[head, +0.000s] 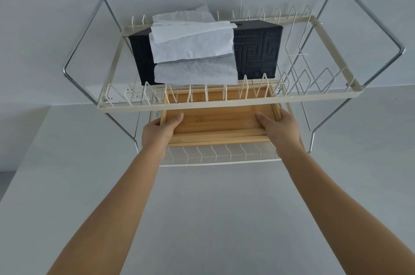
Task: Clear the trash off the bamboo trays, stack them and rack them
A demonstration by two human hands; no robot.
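A stack of bamboo trays (219, 120) lies flat on the lower shelf of a white two-tier wire rack (229, 104), its far half hidden under the upper tier's wires. My left hand (160, 129) grips the stack's left near corner, thumb on the tray floor. Over at the right near corner, my right hand (279, 127) holds on the same way. Two tray edges show one above the other at the front. No trash is visible on the top tray.
A black patterned tissue box (258, 50) with white tissues (193, 45) draped over it sits on the rack's upper tier. Chrome side frames (363, 34) flare out left and right. A white power strip (125, 96) lies behind the rack. The rack stands on a pale grey table (213, 207).
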